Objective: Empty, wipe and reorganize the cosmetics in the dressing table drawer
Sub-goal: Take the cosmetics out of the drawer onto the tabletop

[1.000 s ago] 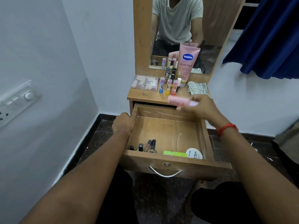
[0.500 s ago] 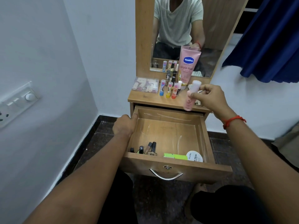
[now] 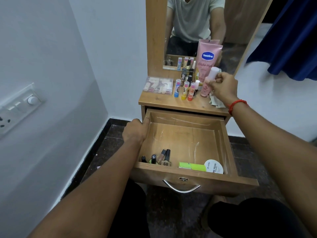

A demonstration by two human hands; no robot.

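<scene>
The wooden drawer [image 3: 181, 133] is pulled open. My left hand [image 3: 134, 131] grips its left wall. My right hand [image 3: 223, 86] holds a small pink bottle [image 3: 206, 86] upright, its base on or just above the dressing table top [image 3: 159, 100], beside a pink Vaseline tube [image 3: 206, 57]. Three lip balm sticks [image 3: 185, 89] and a clear plastic case [image 3: 158, 85] stand on the top. At the drawer's front lie several dark nail polish bottles [image 3: 161, 158], a green box [image 3: 192, 166] and a white round tub [image 3: 213, 166].
A mirror [image 3: 193, 28] rises behind the table. A folded cloth [image 3: 217, 102] lies under my right wrist. A white wall with a switch panel [image 3: 18, 107] is close on the left. A blue curtain [image 3: 291, 35] hangs at the right. Dark floor lies below.
My right hand carried the pink bottle from above the drawer's back edge up to the table top and turned it upright. My left hand stayed on the drawer wall.
</scene>
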